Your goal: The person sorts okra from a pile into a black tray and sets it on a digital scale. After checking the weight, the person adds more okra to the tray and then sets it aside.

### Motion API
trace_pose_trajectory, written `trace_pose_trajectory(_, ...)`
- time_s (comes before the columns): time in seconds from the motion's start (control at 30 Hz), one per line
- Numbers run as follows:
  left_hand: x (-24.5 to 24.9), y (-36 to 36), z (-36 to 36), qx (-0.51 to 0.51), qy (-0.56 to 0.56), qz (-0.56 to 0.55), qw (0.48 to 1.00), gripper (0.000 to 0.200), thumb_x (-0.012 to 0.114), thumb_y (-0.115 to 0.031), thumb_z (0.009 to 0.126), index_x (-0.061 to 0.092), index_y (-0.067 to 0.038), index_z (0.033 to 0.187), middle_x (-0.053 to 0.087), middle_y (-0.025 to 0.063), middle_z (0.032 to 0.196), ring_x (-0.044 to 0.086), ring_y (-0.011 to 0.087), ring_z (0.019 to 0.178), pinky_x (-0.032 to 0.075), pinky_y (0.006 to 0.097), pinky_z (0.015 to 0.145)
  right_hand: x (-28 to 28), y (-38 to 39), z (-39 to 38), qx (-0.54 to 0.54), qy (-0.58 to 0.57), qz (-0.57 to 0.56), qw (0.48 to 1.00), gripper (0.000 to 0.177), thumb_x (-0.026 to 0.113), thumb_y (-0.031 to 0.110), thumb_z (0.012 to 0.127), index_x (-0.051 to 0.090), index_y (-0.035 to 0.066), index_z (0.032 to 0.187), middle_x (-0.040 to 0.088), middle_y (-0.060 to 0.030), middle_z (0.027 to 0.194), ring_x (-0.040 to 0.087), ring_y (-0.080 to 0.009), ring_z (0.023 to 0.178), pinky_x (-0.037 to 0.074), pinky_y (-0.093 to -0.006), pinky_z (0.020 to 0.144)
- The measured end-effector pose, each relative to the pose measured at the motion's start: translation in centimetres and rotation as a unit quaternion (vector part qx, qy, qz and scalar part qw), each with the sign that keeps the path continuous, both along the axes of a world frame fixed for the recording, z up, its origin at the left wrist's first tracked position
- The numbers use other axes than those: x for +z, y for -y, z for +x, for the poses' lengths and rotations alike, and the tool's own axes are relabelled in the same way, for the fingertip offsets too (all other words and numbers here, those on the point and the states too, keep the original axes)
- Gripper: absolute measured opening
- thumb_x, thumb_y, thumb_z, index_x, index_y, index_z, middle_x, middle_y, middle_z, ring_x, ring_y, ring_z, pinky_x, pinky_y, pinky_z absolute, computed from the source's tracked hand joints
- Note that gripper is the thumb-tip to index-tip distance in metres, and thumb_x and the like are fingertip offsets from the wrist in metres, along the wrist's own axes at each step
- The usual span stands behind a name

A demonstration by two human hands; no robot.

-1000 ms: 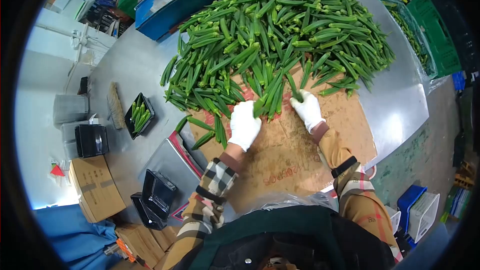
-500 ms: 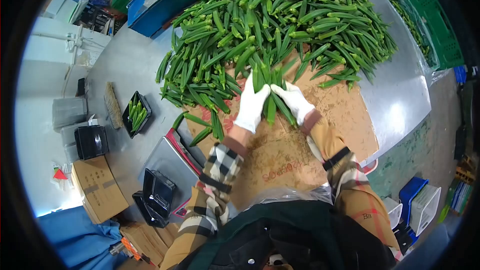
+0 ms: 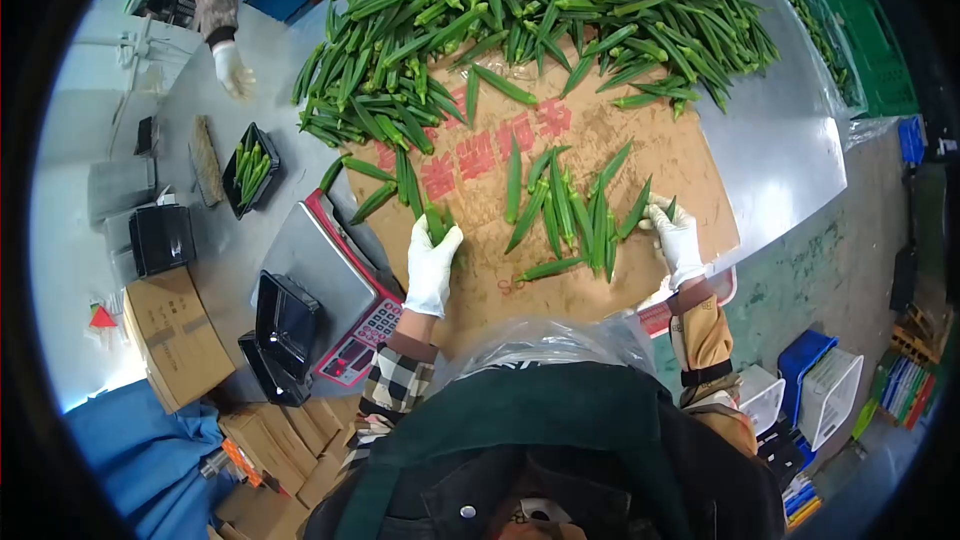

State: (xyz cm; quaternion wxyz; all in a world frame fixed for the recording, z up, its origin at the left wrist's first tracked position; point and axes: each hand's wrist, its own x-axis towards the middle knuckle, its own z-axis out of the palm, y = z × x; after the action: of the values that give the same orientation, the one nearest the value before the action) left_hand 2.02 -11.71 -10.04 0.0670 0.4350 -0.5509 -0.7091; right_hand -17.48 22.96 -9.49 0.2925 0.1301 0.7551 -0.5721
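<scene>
My left hand (image 3: 431, 265), in a white glove, is closed around a few green okra pods (image 3: 437, 224) at the left side of a flattened cardboard sheet (image 3: 480, 310). At the sheet's right side my gloved right hand (image 3: 676, 242) pinches a single okra pod (image 3: 671, 208). Between the hands lies a loose spread of okra (image 3: 562, 205), several pods fanned out side by side. Beyond it rises a large okra heap (image 3: 520, 0). A few more pods (image 3: 404, 180) rest just above my left hand.
A scale (image 3: 340, 280) with a red keypad stands at left, black trays (image 3: 285, 320) on it. A black tray of okra (image 3: 253, 172) sits near a brush (image 3: 206, 160). A co-worker's gloved hand (image 3: 233, 70) reaches in at upper left. A green crate (image 3: 865, 30) stands at right.
My hands have come apart from the bunch they held together, left hand to the left, right hand to the right. Okra now lies spread on the cardboard. A co-worker's arm has appeared.
</scene>
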Motion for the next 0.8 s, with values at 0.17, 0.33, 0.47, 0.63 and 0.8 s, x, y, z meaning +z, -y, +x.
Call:
trace_pose_trajectory(0.17, 2.5, -0.2, -0.3, -0.009, -0.099, 0.228, 0.969, 0.05, 0.064, -0.006, 0.097, 0.045, -0.001, 0.142, 0.06, 0.0145, 0.129, 0.062, 0.0239, 0.112, 0.054, 0.0376, 0.094, -3.0, 0.0, 2.5, 0.005, -0.099, 0.012, 0.995, 0.032, 0.065, 0.005, 0.097, 0.064, -0.004, 0.127, 0.073, -0.006, 0.104, 0.066, -0.0088, 0.087, 0.055, -0.0247, 0.078)
trace_pose_trajectory(0.33, 6.0, -1.0, -0.9, 0.022, -0.239, 0.495, 0.835, 0.051, 0.053, -0.016, 0.105, 0.036, -0.001, 0.151, 0.06, 0.0165, 0.136, 0.063, 0.0281, 0.118, 0.056, 0.0423, 0.095, -2.4, 1.7, 4.3, 0.006, -0.143, 0.017, 0.99, 0.034, 0.065, 0.002, 0.096, 0.061, -0.007, 0.129, 0.071, -0.0097, 0.111, 0.064, -0.012, 0.098, 0.054, -0.0265, 0.089)
trace_pose_trajectory(0.47, 3.1, -0.7, 0.3, -0.031, -0.332, 0.533, 0.777, 0.053, 0.047, -0.027, 0.108, 0.033, -0.005, 0.154, 0.067, 0.0098, 0.118, 0.068, 0.0225, 0.103, 0.059, 0.0388, 0.087, -1.2, 1.9, 5.3, 0.017, -0.144, 0.013, 0.989, 0.034, 0.065, 0.003, 0.096, 0.061, -0.007, 0.128, 0.07, -0.01, 0.113, 0.063, -0.0113, 0.099, 0.053, -0.0261, 0.089)
trace_pose_trajectory(0.63, 6.3, -1.9, 0.1, -0.018, -0.322, 0.505, 0.801, 0.058, 0.046, -0.033, 0.108, 0.028, -0.011, 0.158, 0.067, 0.0079, 0.119, 0.067, 0.0213, 0.108, 0.057, 0.0401, 0.094, -2.0, 0.6, 5.9, 0.024, -0.15, 0.005, 0.988, 0.033, 0.065, 0.004, 0.096, 0.062, -0.006, 0.127, 0.071, -0.0073, 0.111, 0.063, -0.0093, 0.097, 0.053, -0.025, 0.088)
trace_pose_trajectory(0.8, 7.3, -2.6, -0.1, -0.013, -0.277, 0.473, 0.836, 0.06, 0.049, -0.034, 0.106, 0.028, -0.011, 0.158, 0.067, 0.0087, 0.123, 0.066, 0.023, 0.115, 0.055, 0.0428, 0.101, -2.5, -0.1, 6.9, 0.025, -0.133, 0.005, 0.991, 0.033, 0.065, 0.006, 0.096, 0.062, -0.005, 0.128, 0.071, -0.0062, 0.11, 0.064, -0.0092, 0.095, 0.052, -0.0247, 0.087)
